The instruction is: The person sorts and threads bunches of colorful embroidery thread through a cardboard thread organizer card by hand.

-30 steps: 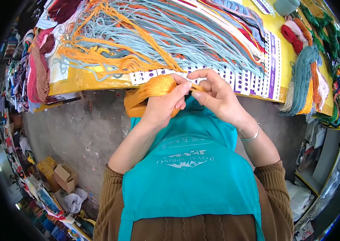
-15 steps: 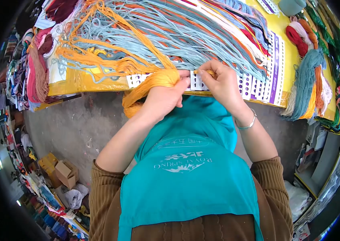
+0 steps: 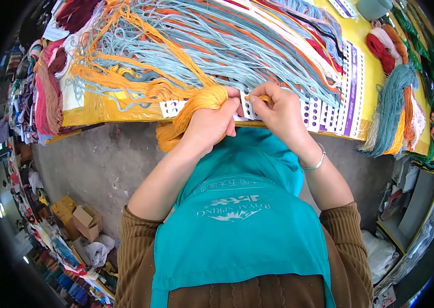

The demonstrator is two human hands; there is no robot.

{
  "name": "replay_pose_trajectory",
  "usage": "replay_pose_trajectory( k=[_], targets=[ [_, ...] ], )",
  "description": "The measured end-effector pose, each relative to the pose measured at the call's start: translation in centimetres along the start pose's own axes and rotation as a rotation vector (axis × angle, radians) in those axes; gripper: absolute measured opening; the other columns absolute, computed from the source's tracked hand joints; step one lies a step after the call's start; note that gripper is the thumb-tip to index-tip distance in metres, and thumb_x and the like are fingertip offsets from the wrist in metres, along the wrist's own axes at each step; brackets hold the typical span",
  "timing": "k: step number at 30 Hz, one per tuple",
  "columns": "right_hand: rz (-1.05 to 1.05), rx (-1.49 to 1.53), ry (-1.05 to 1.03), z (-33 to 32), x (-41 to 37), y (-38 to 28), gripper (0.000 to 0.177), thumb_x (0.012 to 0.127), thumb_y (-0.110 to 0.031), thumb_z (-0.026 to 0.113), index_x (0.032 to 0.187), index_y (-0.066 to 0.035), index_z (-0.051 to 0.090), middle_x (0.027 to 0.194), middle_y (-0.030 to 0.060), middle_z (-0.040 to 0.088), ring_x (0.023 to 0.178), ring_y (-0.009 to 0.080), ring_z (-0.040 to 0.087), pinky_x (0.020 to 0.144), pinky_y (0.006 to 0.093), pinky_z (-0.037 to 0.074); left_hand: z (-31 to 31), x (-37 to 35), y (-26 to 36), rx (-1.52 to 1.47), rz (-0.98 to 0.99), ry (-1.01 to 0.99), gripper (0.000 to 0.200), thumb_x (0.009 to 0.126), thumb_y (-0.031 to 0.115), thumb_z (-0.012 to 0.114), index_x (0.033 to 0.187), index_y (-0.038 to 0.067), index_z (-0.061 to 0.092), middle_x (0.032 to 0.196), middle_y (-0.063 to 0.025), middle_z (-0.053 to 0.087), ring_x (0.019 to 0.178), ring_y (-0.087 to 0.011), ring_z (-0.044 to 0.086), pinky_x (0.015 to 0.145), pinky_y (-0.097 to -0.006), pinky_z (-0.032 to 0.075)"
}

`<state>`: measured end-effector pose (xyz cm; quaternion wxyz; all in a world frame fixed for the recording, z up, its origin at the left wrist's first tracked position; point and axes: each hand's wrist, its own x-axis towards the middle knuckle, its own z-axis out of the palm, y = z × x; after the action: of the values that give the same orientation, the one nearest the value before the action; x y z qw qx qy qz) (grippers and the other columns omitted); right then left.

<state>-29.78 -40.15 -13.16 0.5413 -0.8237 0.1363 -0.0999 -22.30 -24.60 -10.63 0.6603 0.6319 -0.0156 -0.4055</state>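
Note:
A thick hank of orange-yellow embroidery thread [image 3: 204, 101] is wrapped over my left hand [image 3: 214, 123], whose fingers close at the table's front edge. Its loose end droops below the edge, and strands trail up across the table. My right hand [image 3: 279, 108] pinches a small bit of the same yellow thread at a white card with holes [image 3: 246, 107]. The left fingertips touch that card from the other side. Behind both hands lie long light-blue, orange and grey threads [image 3: 217, 51]. Whether the pinched thread passes through a hole cannot be made out.
More hole-punched cards [image 3: 351, 87] with purple print lie at the right of the yellow table [image 3: 150, 114]. Hanks of blue, red and orange thread [image 3: 394, 102] hang over its right corner, and pink and brown hanks [image 3: 47, 97] at the left. Cardboard boxes [image 3: 86, 222] stand on the floor.
The hank has slid slightly lower in my left hand. The pinched yellow thread and card have shifted a little left, and my right fingers are slightly more curled.

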Motion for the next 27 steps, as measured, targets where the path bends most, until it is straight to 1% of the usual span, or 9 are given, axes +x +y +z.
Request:
replay_pose_trajectory(
  k=[1,5,11,12,13,16,20,25,27],
  targets=[
    [-0.009,-0.001,-0.003,0.1,0.0,0.1,0.009,0.085,-0.006,0.067,0.089,0.002,0.064,0.068,0.0010,0.059,0.059,0.0041,0.047,0.052,0.0227,0.040,0.2,0.0,0.0,-0.001,0.001,0.008,0.016,0.094,0.011,0.056,0.104,-0.001,0.059,0.078,-0.0033,0.058,0.047,-0.0052,0.046,0.044,-0.0229,0.042],
    [0.014,0.050,-0.049,0.0,0.0,0.1,0.010,0.087,-0.007,0.067,0.091,0.002,0.064,0.073,0.0024,0.063,0.064,0.0049,0.052,0.057,0.0230,0.045,0.0,0.7,0.1,0.073,-0.052,-0.044,0.016,0.095,0.013,0.055,0.102,0.000,0.060,0.072,-0.0032,0.058,0.046,-0.0056,0.046,0.043,-0.0233,0.042],
    [0.023,0.047,-0.090,0.0,0.1,0.2,0.014,0.087,-0.009,0.068,0.095,0.002,0.064,0.077,0.0050,0.066,0.067,0.0073,0.057,0.060,0.0253,0.048,-1.0,0.1,0.2,0.435,0.011,0.103,0.013,0.096,0.016,0.055,0.098,0.004,0.060,0.069,-0.0006,0.057,0.045,-0.0058,0.045,0.042,-0.0218,0.039],
    [0.018,0.025,-0.090,0.0,0.2,0.1,0.015,0.087,-0.010,0.069,0.096,0.002,0.064,0.076,0.0055,0.066,0.066,0.0078,0.057,0.060,0.0259,0.048,-1.7,0.1,-0.2,0.380,0.027,0.173,0.012,0.096,0.017,0.056,0.098,0.005,0.060,0.069,0.0001,0.056,0.045,-0.0051,0.044,0.043,-0.0209,0.038],
    [0.012,0.004,-0.091,0.0,0.2,0.0,0.016,0.087,-0.011,0.069,0.096,0.001,0.064,0.075,0.0060,0.066,0.066,0.0082,0.058,0.059,0.0265,0.048,-2.1,0.0,-0.1,0.362,0.040,0.165,0.012,0.096,0.017,0.056,0.097,0.005,0.060,0.069,0.0003,0.056,0.046,-0.0050,0.044,0.043,-0.0207,0.038],
    [0.044,-0.103,-0.106,-0.2,0.4,-1.0,0.020,0.084,-0.022,0.070,0.093,-0.004,0.065,0.079,0.0154,0.067,0.072,0.0297,0.068,0.064,0.0378,0.052,-2.4,-0.4,0.6,0.273,0.050,0.111,0.011,0.096,0.016,0.056,0.097,0.005,0.060,0.068,0.0012,0.055,0.047,-0.0040,0.042,0.044,-0.0203,0.038],
    [0.043,-0.182,-0.115,-0.2,0.5,-1.3,0.024,0.084,-0.025,0.071,0.095,-0.005,0.063,0.078,0.0146,0.067,0.072,0.0308,0.067,0.063,0.0380,0.051,-1.5,-0.4,0.5,0.048,0.059,-0.071,0.011,0.096,0.015,0.057,0.094,0.005,0.061,0.066,0.0016,0.052,0.047,-0.0030,0.039,0.043,-0.0206,0.037],
    [0.000,-0.271,-0.075,0.2,0.6,-1.4,0.023,0.084,-0.026,0.070,0.095,-0.006,0.063,0.073,0.0118,0.067,0.068,0.0295,0.067,0.060,0.0378,0.051,-1.0,-0.8,0.7,0.003,-0.045,-0.219,0.018,0.097,0.019,0.052,0.095,0.003,0.062,0.061,0.0016,0.049,0.045,-0.0030,0.036,0.041,-0.0205,0.033],
    [0.099,-0.167,-0.103,0.1,0.8,-1.9,0.023,0.086,-0.026,0.069,0.094,-0.005,0.062,0.069,0.0098,0.067,0.063,0.0266,0.065,0.058,0.0363,0.050,-1.3,-0.7,0.8,-0.022,-0.072,-0.238,0.024,0.098,0.022,0.049,0.096,0.002,0.062,0.059,0.0015,0.047,0.044,-0.0032,0.035,0.041,-0.0204,0.032]
  ],
)
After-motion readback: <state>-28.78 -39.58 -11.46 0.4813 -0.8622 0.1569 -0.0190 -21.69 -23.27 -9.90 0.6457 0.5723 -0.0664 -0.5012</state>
